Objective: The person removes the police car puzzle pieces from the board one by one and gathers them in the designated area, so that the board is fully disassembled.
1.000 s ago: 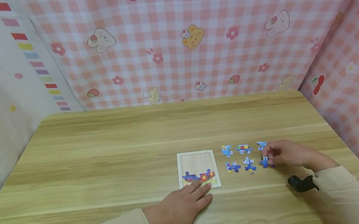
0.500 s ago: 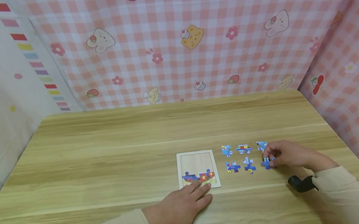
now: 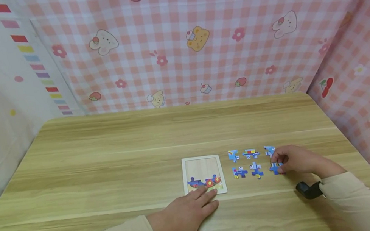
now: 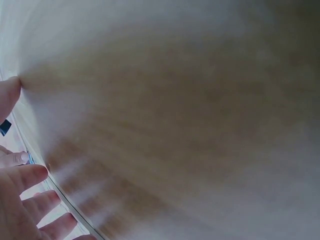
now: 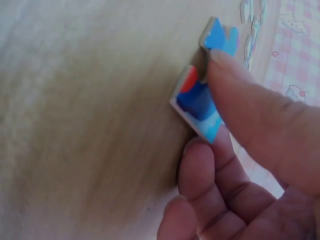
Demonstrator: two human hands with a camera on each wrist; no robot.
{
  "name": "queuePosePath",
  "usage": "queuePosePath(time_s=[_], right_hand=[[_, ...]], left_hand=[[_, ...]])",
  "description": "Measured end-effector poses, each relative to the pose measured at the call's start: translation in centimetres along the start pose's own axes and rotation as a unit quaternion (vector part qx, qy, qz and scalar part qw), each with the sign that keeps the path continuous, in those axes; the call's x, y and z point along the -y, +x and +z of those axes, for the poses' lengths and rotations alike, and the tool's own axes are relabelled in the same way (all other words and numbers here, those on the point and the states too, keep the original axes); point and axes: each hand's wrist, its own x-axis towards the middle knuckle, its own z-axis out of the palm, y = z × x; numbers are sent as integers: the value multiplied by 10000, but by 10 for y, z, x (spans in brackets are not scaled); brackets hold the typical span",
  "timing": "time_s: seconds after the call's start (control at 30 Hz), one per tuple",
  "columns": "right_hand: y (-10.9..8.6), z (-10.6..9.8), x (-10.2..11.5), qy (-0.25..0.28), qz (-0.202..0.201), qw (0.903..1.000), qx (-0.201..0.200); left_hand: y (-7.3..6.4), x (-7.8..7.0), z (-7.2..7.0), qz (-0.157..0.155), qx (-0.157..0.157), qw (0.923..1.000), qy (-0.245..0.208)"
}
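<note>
My left hand (image 3: 187, 216) lies with its fingers straight, the fingertips on the near edge of a square wooden puzzle tray (image 3: 184, 169). Along the bottom of that tray sits a joined row of puzzle pieces (image 3: 209, 182) in blue, red and yellow, partly covered by the fingers. To the right, my right hand (image 3: 298, 161) pinches a blue puzzle piece (image 5: 200, 102) between thumb and fingers, low over the table. In the right wrist view, the thumb (image 5: 235, 75) overlaps the piece, which has a red corner patch; part of it is hidden.
Loose puzzle pieces lie between tray and right hand: blue ones (image 3: 233, 155) (image 3: 269, 149), one with red and yellow blocks (image 3: 251, 153), and two nearer ones (image 3: 240, 172) (image 3: 256, 170). A pink checked cloth (image 3: 181, 55) hangs behind the wooden table (image 3: 107, 158).
The puzzle piece in my right hand has turned and shifted slightly right, so more of its blue shows beside the fingers. The left hand and tray have not moved.
</note>
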Motion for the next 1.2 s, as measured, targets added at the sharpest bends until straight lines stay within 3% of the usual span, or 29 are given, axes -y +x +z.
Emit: queuePosePath(time_s=[0.9,1.2], right_hand=[[-3,0,1,-182,115,9996,-181],[-1,-1,16,-510,81,9975,-475]], left_hand=[[-1,0,0,20,21,9997,-257],[-1,-2,-1,16,52,9997,-229]])
